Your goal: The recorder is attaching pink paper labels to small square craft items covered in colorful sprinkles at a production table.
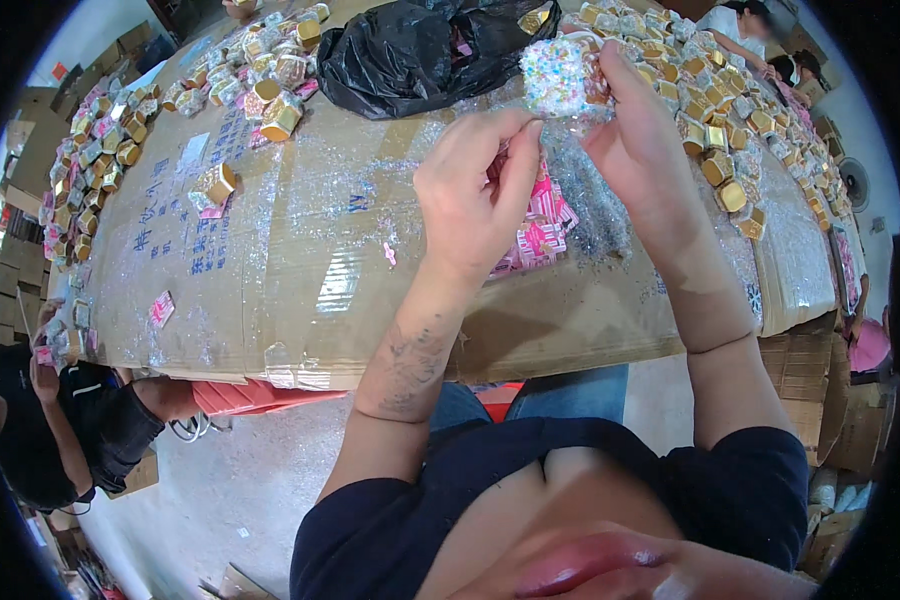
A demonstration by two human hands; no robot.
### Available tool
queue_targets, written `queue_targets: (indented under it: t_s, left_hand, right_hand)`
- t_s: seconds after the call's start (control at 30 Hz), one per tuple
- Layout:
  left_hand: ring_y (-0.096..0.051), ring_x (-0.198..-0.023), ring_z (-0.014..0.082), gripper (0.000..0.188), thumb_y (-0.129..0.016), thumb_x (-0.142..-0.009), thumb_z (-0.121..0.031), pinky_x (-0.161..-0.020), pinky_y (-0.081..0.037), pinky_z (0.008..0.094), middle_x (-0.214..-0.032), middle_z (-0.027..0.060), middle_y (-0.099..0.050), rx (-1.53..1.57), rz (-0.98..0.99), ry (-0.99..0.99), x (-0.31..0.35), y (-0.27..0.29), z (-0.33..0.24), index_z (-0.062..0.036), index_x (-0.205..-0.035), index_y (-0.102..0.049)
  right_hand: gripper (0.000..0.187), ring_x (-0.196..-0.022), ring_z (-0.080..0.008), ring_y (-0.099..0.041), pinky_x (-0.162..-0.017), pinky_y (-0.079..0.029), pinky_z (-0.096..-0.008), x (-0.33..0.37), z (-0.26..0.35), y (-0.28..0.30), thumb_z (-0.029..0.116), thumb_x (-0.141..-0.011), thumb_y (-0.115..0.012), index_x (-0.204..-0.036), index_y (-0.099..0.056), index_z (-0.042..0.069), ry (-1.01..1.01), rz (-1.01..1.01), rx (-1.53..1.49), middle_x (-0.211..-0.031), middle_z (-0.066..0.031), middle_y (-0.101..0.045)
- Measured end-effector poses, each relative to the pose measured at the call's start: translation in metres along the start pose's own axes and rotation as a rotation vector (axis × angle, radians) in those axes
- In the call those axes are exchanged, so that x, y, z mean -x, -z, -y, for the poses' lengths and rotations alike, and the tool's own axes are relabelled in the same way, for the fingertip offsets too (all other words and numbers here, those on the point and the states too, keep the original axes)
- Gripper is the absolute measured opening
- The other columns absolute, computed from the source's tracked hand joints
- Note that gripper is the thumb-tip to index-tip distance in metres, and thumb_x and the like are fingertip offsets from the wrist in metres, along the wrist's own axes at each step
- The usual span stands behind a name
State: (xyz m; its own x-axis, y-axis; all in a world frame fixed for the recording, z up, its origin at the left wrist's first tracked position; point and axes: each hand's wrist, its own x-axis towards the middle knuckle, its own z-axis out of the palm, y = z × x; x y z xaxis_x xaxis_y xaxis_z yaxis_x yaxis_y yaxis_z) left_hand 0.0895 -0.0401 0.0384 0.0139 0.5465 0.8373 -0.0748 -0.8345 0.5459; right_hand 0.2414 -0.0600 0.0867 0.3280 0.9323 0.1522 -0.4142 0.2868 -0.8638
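A small squarish thing [558, 80] coated in white and multicoloured sparkly beads is held up over the cardboard-covered table, in front of the black bag. My right hand [645, 135] grips it from its right side, thumb upright along the edge. My left hand [480, 185] is closed in a pinch just below its lower left corner. Whatever sits between those fingertips is too small to make out. Beneath and partly behind my left hand lies a pile of pink-and-white printed cards [542, 235].
A black plastic bag [390, 60] lies at the back. Many gold-and-glitter pieces are heaped right [720, 110] and left [115, 150]; one piece [212, 187] lies apart. Loose glitter covers the cardboard [300, 250]. A person [50, 420] at the left handles a similar piece; others sit at the far right.
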Motion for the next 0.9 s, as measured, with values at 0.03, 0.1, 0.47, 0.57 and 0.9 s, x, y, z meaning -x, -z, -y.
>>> queue_targets:
  t_s: [0.03,0.1,0.47,0.57,0.9]
  left_hand:
    - [-0.058,-0.06,0.0228,0.007,-0.069,-0.08,0.0,-0.055,-0.045,0.0315,-0.072,0.0106,-0.061,-0.004,-0.008,0.011,0.0,-0.001,-0.001,-0.0008,-0.086,-0.065]
    - [-0.057,-0.06,0.0229,0.007,-0.069,-0.08,0.0,-0.055,-0.045,0.0318,-0.072,0.0105,-0.061,-0.011,-0.014,-0.03,-0.002,-0.002,0.0,-0.0007,-0.086,-0.065]
    - [-0.054,-0.057,0.0242,0.01,-0.069,-0.077,0.003,-0.055,-0.044,0.0336,-0.069,0.0102,-0.058,-0.076,0.02,-0.128,-0.001,-0.003,0.003,-0.001,-0.086,-0.064]
    - [-0.054,-0.058,0.0244,0.011,-0.068,-0.076,0.004,-0.054,-0.044,0.0342,-0.069,0.0102,-0.057,-0.103,0.008,-0.249,-0.001,-0.006,0.007,-0.0006,-0.086,-0.064]
    - [-0.056,-0.061,0.027,0.013,-0.068,-0.076,0.003,-0.056,-0.045,0.0355,-0.072,0.0113,-0.06,-0.208,0.068,-0.279,-0.001,-0.009,0.01,-0.0007,-0.087,-0.064]
  right_hand:
    - [0.037,-0.104,-0.017,-0.063,-0.09,-0.051,-0.0346,0.0,0.001,0.0,0.03,-0.105,-0.037,-0.125,-0.055,0.004,-0.014,-0.013,-0.016,-0.114,-0.0069,-0.064]
    - [0.037,-0.104,-0.0171,-0.063,-0.09,-0.051,-0.0346,0.003,0.003,-0.002,0.03,-0.105,-0.037,-0.125,-0.055,0.005,0.004,-0.012,-0.009,-0.114,-0.0071,-0.065]
    - [0.033,-0.101,-0.0164,-0.064,-0.087,-0.052,-0.0347,0.006,0.0,0.007,0.03,-0.105,-0.038,-0.121,-0.056,0.006,-0.046,0.015,-0.1,-0.11,-0.0055,-0.066]
    - [0.032,-0.101,-0.0166,-0.064,-0.087,-0.052,-0.0351,0.009,-0.002,0.007,0.029,-0.105,-0.038,-0.119,-0.057,0.007,-0.006,-0.074,-0.119,-0.11,-0.0057,-0.066]
    - [0.028,-0.095,-0.0127,-0.061,-0.082,-0.051,-0.032,0.022,-0.007,0.0,0.027,-0.103,-0.044,-0.12,-0.054,0.007,0.132,-0.11,-0.105,-0.103,-0.0029,-0.062]
